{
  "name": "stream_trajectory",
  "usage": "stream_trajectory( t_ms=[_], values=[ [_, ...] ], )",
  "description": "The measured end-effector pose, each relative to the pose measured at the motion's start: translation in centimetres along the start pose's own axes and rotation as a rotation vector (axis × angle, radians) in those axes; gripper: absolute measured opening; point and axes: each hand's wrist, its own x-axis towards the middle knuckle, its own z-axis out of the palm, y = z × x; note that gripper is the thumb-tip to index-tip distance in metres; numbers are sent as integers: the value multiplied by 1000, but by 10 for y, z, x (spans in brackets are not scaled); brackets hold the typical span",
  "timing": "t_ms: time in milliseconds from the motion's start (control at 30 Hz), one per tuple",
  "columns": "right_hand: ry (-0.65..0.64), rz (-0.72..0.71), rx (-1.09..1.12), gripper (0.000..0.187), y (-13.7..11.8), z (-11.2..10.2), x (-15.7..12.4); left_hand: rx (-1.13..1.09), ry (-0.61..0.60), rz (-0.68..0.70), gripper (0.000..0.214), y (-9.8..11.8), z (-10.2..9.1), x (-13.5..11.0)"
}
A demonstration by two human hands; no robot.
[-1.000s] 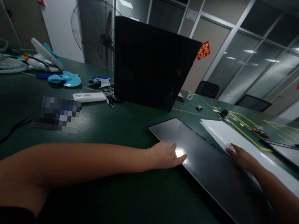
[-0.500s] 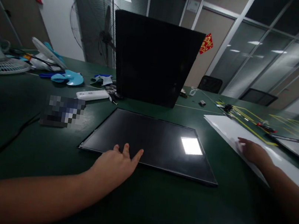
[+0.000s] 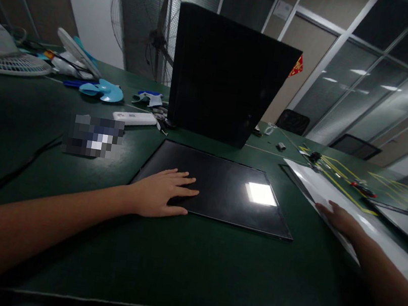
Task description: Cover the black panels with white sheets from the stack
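Note:
A dark, glossy flat screen panel [image 3: 221, 191] lies face up on the green table, reflecting a bright square of light. My left hand [image 3: 163, 193] rests over its left part with the fingers spread, holding nothing. Off to the right, my right hand [image 3: 341, 219] grips the near long edge of a large white sheet [image 3: 380, 230]. That edge is raised a little, with a dark gap and a thin dark edge showing under its far left corner. The right thumb's exact contact with the sheet is hard to make out.
Behind the panel stands a large black box-like object [image 3: 230, 80]. To the left are a white power bank-like block [image 3: 134, 118], blue fan blades [image 3: 104, 91], a white fan cover [image 3: 14, 63] and a cable [image 3: 8, 177]. Small tools [image 3: 362, 189] lie at the right.
My left hand has moved from the panel's near edge further onto its left part and spread flat. The white sheet's left edge has risen in my right hand. The camera view has tilted.

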Motion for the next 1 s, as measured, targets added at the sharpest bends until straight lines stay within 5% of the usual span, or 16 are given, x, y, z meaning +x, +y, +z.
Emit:
stream_trajectory(
  t_ms=[100, 233, 400, 500, 700, 800, 900, 1000],
  values=[
    [-92, 21, -40, 69, -8, -7, -7, 10, 19, -24, 61, 3, -1, 0],
    [-4, 12, -146, 58, -20, -27, -16, 43, 79, -17, 57, 4, -1, 0],
    [138, -54, -164, 70, -48, -66, -35, 59, 156, -30, 51, -1, 6, 4],
    [149, -283, -83, 70, -80, -84, -61, 83, 266, 27, 50, -2, 9, 3],
    [-87, -825, 114, 60, -164, -82, -129, 213, 591, 306, 41, 11, 4, -2],
    [-168, -1013, 183, 64, -198, -72, -150, 243, 441, 321, 42, 17, 0, -4],
    [-215, -1111, 253, 70, -218, -68, -156, 220, 200, 173, 49, 21, -3, -2],
    [-264, -1158, 292, 72, -228, -73, -143, 197, 102, 39, 50, 22, -4, 0]
  ],
)
